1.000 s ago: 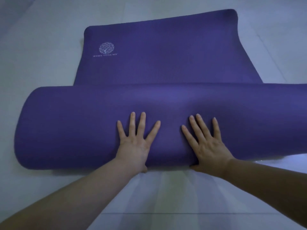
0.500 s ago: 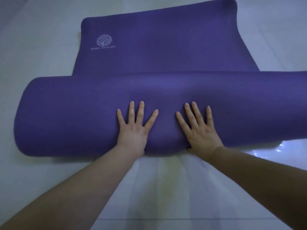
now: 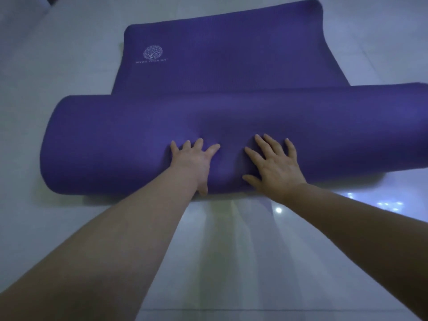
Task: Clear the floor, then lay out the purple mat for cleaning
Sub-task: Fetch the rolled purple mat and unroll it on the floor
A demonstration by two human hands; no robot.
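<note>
The purple mat (image 3: 231, 54) lies partly spread on the pale floor, with a white tree logo near its far left corner. Its thick rolled part (image 3: 111, 144) lies crosswise just in front of me. My left hand (image 3: 194, 163) presses on the middle of the roll, fingers curled into the foam and thumb at the roll's near lower edge. My right hand (image 3: 275, 165) lies beside it with fingers spread and the palm pushed into the roll. The foam is dented between the two hands. The roll's right end runs out of view.
Pale glossy floor tiles (image 3: 231, 251) surround the mat, and small light reflections (image 3: 382, 202) show to the right under the roll. A dark edge (image 3: 49, 0) shows at the far left corner.
The roll has shifted a little away from me, and both arms reach further out. My fingers have dug deeper into the foam, the left ones curling, and a dent has formed between the hands.
</note>
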